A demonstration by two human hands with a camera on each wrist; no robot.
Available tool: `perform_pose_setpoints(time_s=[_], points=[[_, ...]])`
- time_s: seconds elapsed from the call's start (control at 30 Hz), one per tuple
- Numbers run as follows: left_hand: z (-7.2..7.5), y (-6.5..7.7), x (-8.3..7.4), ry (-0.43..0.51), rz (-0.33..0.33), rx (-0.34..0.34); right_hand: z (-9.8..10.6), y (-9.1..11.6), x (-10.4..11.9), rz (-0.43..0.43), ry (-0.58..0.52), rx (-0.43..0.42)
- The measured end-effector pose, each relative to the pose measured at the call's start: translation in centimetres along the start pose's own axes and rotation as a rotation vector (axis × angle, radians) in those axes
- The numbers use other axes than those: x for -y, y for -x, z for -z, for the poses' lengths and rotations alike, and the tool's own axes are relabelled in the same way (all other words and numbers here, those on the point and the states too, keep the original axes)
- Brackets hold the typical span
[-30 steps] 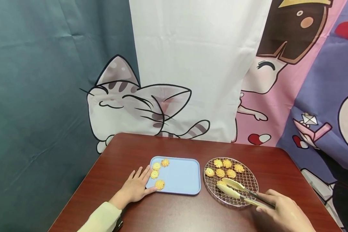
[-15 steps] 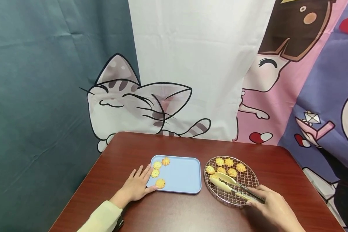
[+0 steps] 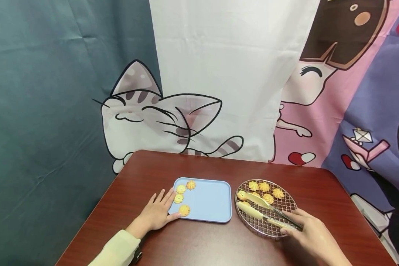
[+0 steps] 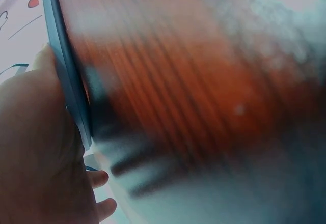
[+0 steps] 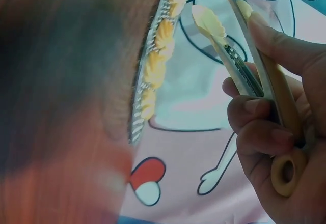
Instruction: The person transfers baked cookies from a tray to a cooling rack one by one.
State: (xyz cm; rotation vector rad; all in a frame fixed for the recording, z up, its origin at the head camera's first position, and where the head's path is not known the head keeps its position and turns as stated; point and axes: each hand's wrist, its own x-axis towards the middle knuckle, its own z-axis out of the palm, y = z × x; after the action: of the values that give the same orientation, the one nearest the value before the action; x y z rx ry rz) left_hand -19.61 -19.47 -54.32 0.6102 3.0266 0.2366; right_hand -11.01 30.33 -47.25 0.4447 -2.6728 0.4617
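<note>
My right hand (image 3: pixel 310 234) grips the pale-tipped metal tongs (image 3: pixel 251 211), its fingers curled round the handles in the right wrist view. The tongs' tips are apart over the left side of a round wire rack (image 3: pixel 286 208). Several piped butter cookies (image 3: pixel 268 198) lie on that rack; the tips partly hide those at its left, so I cannot tell whether they touch one. My left hand (image 3: pixel 156 212) is spread flat, with its fingertips and thumb at the left edge of a light blue tray (image 3: pixel 209 201). Several cookies (image 3: pixel 184 210) sit along the tray's left side.
The tray and rack stand side by side on a dark red-brown wooden table (image 3: pixel 203 240), with a narrow gap between them. Behind the table hangs a printed curtain (image 3: pixel 252 74) with cartoon figures. The left wrist view is mostly blurred tabletop.
My right hand has carried the tongs leftward and slightly away from me, toward the cookies at the rack's left edge. My left hand has stayed at the tray.
</note>
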Motion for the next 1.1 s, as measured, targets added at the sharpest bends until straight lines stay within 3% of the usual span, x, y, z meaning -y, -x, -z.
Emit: perform_pose_setpoints(time_s=[0.4,0.7,1.0,1.1], points=[[0.6,0.3,-0.5,-0.01,0.0,0.008,-2.1,-3.7,2.8,0.085,-0.045,0.031],[0.1,0.2,-0.1,-0.013,-0.014,-0.022,-3.2,-6.0,4.3,0.062,-0.082,0.095],[0.4,0.3,-0.3,0.029,-0.029,-0.016,-4.4,-7.5,5.4,0.05,-0.095,0.138],[0.2,0.2,-0.3,0.005,-0.007,0.011,-4.8,-7.9,5.7,0.05,-0.105,0.151]])
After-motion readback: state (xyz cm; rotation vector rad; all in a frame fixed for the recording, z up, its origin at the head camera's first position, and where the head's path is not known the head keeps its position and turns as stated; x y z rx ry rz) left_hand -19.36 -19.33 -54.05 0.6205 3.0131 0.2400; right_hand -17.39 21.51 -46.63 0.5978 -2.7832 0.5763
